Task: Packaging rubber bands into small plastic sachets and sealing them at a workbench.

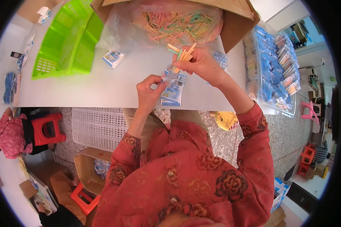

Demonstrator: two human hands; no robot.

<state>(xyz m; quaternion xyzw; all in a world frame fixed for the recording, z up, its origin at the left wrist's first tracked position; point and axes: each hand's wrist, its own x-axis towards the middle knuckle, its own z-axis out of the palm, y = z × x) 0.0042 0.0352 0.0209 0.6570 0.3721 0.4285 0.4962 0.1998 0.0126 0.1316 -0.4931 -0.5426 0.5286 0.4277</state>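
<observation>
Between the thumb and fingers of my right hand [203, 65] is a small bundle of thin pastel sticks [185, 55], mostly pale orange with some green. Their lower ends point down at the top of a blue-and-white printed packet [172, 92] near the table's front edge. My left hand [149, 90] pinches the packet's upper left edge, by its clear plastic part. Whether the stick ends are inside the packet's mouth, I cannot tell. Beyond my hands, a cardboard box [236, 28] on its side holds a clear bag with many loose pink, yellow and green sticks [178, 25].
A green plastic basket [60, 56] stands at the left of the white table [121, 89]. One flat packet [113, 58] lies beside the box. On the right, a clear bin [259, 85] is full of filled packets [276, 64]. Another person [14, 134] is at far left.
</observation>
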